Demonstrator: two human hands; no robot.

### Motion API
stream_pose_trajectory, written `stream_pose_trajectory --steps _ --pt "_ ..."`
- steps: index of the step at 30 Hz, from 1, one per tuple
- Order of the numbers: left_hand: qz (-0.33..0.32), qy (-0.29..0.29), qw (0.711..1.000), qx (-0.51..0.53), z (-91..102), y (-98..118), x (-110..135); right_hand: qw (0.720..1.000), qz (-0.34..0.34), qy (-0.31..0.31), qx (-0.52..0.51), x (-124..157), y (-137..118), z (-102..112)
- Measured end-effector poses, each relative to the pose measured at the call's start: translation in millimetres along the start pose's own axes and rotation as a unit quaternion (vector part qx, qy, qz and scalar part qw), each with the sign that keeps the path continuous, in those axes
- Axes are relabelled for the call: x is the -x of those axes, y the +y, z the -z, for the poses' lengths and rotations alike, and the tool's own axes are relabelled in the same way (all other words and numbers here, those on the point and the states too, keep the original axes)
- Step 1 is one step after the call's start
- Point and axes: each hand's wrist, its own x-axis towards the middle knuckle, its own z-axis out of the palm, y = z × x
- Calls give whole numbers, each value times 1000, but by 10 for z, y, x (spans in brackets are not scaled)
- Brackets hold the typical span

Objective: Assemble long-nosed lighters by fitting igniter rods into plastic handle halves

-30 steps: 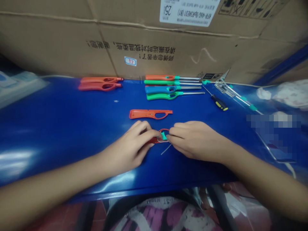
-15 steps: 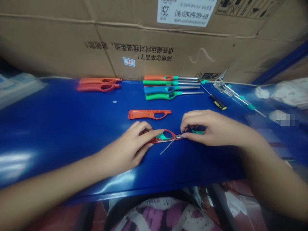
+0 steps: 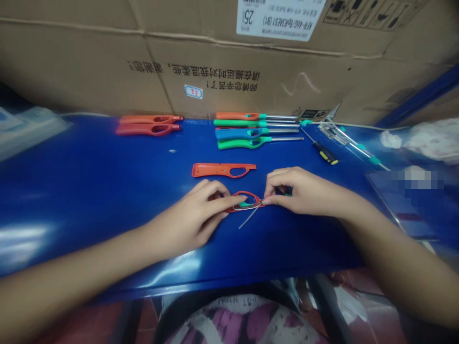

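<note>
My left hand is closed around the handle end of an orange-red lighter half-shell, its thumb over a green trigger. A thin pale tube sticks out of the shell toward me. My right hand pinches the narrow nozzle end of the same half-shell, where a small metal part and a wire lie; its fingertips hide most of this. A bit of green shows under the right palm. Just beyond my hands lies a second orange half-shell, its inner side up.
Assembled long-nosed lighters lie in a row at the back, with orange shells to their left. A screwdriver and several metal nozzle tubes are at the right back. A large cardboard box walls off the far edge.
My right hand has moved slightly left, and its fingers now cover more of the nozzle end. The left thumb has shifted a little to the right over the green trigger.
</note>
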Motion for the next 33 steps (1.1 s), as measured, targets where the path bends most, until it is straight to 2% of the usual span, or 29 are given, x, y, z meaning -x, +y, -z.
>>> stream_pose_trajectory --steps 4,7,9,14,19,26,28,33 --pt "15 0 1000 20 16 15 -4 997 61 38 18 10 -69 -27" --pt "20 -10 999 28 14 19 -9 994 92 62 -6 -11 -144 -112" --pt "19 -15 999 29 9 17 -12 991 108 73 16 -29 -178 -182" --pt "14 -18 999 24 2 6 -12 983 124 61 123 -38 -172 -282" --pt "11 -16 999 26 6 7 -19 978 150 65 126 -39 -147 -285" --pt "0 -13 1000 25 7 0 -23 942 221 86 240 -26 -138 -291" --pt "-2 -16 1000 24 3 -5 -19 946 224 82 218 -25 -123 -290" --pt "-9 -17 1000 17 -3 -13 -12 979 183 57 74 -56 -128 -256"
